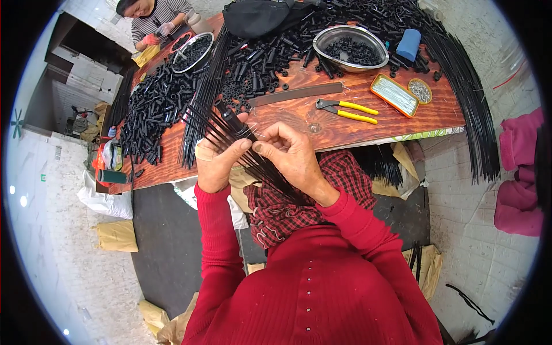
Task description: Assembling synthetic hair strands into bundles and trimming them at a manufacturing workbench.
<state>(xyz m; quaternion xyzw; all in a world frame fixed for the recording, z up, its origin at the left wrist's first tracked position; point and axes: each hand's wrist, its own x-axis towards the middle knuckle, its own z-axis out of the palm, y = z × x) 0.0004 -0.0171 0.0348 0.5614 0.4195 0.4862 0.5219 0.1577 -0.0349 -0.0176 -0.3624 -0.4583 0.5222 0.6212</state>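
Note:
My left hand grips a bundle of thin black rods that fan out to the upper left, gathered in a black plastic tube. My right hand pinches the same bundle just right of the left thumb, fingertips on a fine strand near the tube. The rods' lower ends run down across a red checked cloth on my lap. Both sleeves are red.
A wooden table bears heaps of black tubes, a steel bowl of black rings, yellow-handled pliers, an orange tray, a blue roll and long rods. Another person works at the far end.

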